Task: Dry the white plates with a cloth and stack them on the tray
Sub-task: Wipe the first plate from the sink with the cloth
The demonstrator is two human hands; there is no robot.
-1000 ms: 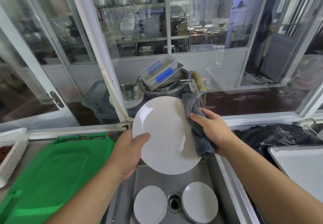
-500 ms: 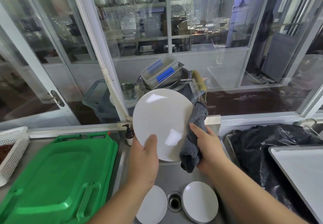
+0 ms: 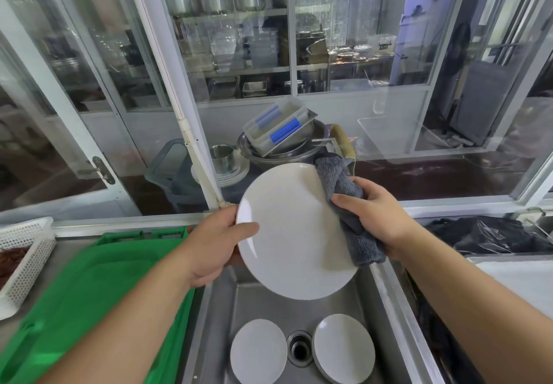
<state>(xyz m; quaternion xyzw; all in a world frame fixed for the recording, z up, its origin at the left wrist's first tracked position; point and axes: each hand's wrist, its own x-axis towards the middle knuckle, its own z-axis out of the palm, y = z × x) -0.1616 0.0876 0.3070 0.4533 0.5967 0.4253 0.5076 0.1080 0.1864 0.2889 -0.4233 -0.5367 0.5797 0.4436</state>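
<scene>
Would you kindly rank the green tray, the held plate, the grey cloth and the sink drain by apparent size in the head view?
1. Green tray
2. Held plate, though nearness enlarges it
3. Grey cloth
4. Sink drain

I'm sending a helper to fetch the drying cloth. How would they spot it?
Look above the steel sink, where a white plate is held up. The cloth is the fluffy grey bundle pressed on the plate's right edge, gripped by the right hand.

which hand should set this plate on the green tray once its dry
Left. The left hand already grips the plate by its rim, and the green tray lies on that side. The right hand holds the cloth.
</scene>
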